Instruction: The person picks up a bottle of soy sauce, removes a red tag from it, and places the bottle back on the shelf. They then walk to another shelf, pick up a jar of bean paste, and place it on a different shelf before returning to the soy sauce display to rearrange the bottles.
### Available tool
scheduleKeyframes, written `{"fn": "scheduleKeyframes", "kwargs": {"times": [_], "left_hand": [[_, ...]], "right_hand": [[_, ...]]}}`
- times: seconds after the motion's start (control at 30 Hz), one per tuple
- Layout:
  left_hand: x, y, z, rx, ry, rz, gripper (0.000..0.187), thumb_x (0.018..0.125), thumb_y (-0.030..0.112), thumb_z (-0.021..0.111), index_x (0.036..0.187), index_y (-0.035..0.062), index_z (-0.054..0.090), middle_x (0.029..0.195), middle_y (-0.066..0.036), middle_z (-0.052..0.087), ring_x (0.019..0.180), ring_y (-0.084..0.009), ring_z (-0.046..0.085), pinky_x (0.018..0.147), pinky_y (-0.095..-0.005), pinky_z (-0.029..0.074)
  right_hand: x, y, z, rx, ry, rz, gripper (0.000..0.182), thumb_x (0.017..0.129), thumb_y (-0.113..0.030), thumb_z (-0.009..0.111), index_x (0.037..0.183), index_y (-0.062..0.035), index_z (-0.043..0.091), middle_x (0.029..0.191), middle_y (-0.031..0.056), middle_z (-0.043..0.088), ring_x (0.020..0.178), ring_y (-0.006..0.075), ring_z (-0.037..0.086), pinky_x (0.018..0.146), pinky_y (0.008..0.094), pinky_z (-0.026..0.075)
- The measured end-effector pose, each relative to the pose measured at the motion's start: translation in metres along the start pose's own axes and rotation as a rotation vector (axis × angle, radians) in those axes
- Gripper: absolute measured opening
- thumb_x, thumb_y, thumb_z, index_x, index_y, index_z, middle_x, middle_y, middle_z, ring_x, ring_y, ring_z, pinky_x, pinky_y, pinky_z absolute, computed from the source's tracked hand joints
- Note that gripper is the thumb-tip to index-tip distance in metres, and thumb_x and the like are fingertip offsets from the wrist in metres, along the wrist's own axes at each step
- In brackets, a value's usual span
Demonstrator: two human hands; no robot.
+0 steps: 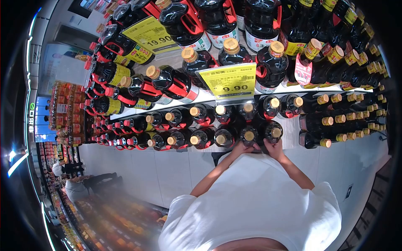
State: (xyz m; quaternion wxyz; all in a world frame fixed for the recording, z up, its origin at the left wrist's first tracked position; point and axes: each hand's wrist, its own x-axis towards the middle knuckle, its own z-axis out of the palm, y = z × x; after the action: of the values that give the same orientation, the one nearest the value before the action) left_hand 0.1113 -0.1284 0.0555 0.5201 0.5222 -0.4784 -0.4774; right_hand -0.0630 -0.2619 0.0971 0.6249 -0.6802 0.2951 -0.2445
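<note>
Rows of dark soy sauce bottles with tan caps stand along the shelf in front of me. My left hand [246, 147] is low at the shelf's front edge, beside the base of one front-row bottle [248, 136]. Its fingers curl inward, and what they hold, if anything, is hidden. My right hand [274, 149] is just to the right, with its fingers around the lower part of the end bottle [273, 130]. That bottle leans slightly out of line with its neighbours. The two hands are close together, and the bottles partly cover their fingertips.
Above, large handled bottles [180, 21] fill a higher tier, with a yellow price card [228, 81] jutting out. More capped bottles [331, 121] continue at right. A pink tag [303, 71] hangs from one bottle. Another person [79, 188] is in the aisle at left.
</note>
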Motion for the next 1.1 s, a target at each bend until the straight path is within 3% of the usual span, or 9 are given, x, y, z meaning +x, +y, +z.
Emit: {"fn": "scheduleKeyframes", "kwargs": {"times": [0.3,0.4,0.5,0.6,0.7,0.8,0.93,1.07,1.1], "left_hand": [[0.005,0.01,0.001,-0.02,0.011,0.015,0.027,0.078,-0.01,0.054,0.089,0.0047,0.074,0.091,-0.006,0.074,0.093,-0.0183,0.069,0.088,-0.0339,0.052],[0.006,0.015,0.003,0.092,0.035,0.113,0.027,0.079,-0.009,0.053,0.092,0.0037,0.073,0.093,-0.006,0.073,0.086,-0.0172,0.069,0.078,-0.0321,0.054],[0.0,0.033,0.011,-0.129,0.114,-0.125,0.024,0.081,-0.006,0.053,0.094,0.0009,0.072,0.095,-0.007,0.073,0.077,-0.0146,0.067,0.068,-0.0295,0.054],[-0.004,0.026,0.009,-0.207,0.116,-0.196,0.016,0.086,0.0,0.057,0.097,-0.0021,0.069,0.095,-0.009,0.072,0.069,-0.0119,0.063,0.061,-0.0273,0.052],[-0.003,0.037,0.021,-0.275,0.275,-0.163,0.016,0.092,0.012,0.062,0.09,0.0005,0.072,0.08,-0.003,0.07,0.062,-0.0079,0.06,0.057,-0.0253,0.046],[0.0,0.045,0.028,-0.283,0.338,-0.163,0.02,0.096,0.018,0.064,0.09,0.0006,0.072,0.079,-0.002,0.07,0.059,-0.008,0.058,0.056,-0.0256,0.047],[0.002,0.042,0.033,-0.219,0.391,-0.147,0.016,0.096,0.017,0.065,0.089,0.0025,0.068,0.076,-0.002,0.068,0.054,-0.0074,0.055,0.052,-0.0251,0.044],[0.006,0.048,0.032,-0.181,0.44,-0.265,0.018,0.094,0.015,0.067,0.081,0.0078,0.057,0.059,0.003,0.053,0.049,-0.0064,0.049,0.045,-0.0236,0.036],[0.007,0.049,0.03,-0.168,0.437,-0.298,0.017,0.094,0.014,0.067,0.082,0.0075,0.058,0.06,0.002,0.055,0.048,-0.0073,0.05,0.044,-0.0241,0.037]], "right_hand": [[-0.002,-0.001,0.004,0.051,0.043,0.007,0.009,0.089,-0.002,0.065,0.098,0.0005,0.065,0.085,0.0003,0.066,0.079,0.0067,0.058,0.069,0.027,0.048],[0.0,-0.005,0.008,0.069,0.091,-0.066,0.01,0.089,-0.002,0.065,0.098,0.001,0.066,0.086,0.0005,0.066,0.08,0.0066,0.058,0.069,0.0269,0.048],[-0.001,-0.014,0.016,0.122,0.17,-0.012,0.008,0.089,-0.002,0.064,0.097,0.0008,0.066,0.082,-0.0004,0.066,0.077,0.0065,0.058,0.068,0.0272,0.048],[-0.004,-0.003,0.01,0.13,0.086,0.007,0.005,0.091,-0.002,0.064,0.093,0.0006,0.066,0.078,-0.0006,0.065,0.073,0.0062,0.057,0.065,0.0272,0.047],[-0.005,0.007,0.007,0.054,0.082,-0.033,0.006,0.092,-0.004,0.063,0.088,0.0001,0.066,0.073,-0.0006,0.063,0.067,0.0056,0.054,0.06,0.0272,0.044],[-0.005,0.0,0.004,0.066,0.056,-0.035,0.011,0.092,-0.006,0.065,0.083,-0.0004,0.064,0.069,-0.0006,0.061,0.063,0.0055,0.051,0.056,0.0274,0.04],[-0.006,0.009,0.003,0.053,0.06,0.017,0.022,0.093,-0.012,0.067,0.074,-0.0022,0.061,0.063,-0.0016,0.057,0.057,0.0061,0.05,0.053,0.0281,0.04],[-0.005,-0.008,-0.003,0.324,-0.131,0.25,0.024,0.097,-0.019,0.064,0.076,-0.0076,0.061,0.064,-0.0025,0.058,0.056,0.0082,0.055,0.052,0.0268,0.043],[-0.006,-0.01,-0.002,0.342,-0.143,0.229,0.023,0.097,-0.02,0.064,0.078,-0.0075,0.061,0.066,-0.0024,0.059,0.058,0.0078,0.055,0.053,0.026,0.043]]}}
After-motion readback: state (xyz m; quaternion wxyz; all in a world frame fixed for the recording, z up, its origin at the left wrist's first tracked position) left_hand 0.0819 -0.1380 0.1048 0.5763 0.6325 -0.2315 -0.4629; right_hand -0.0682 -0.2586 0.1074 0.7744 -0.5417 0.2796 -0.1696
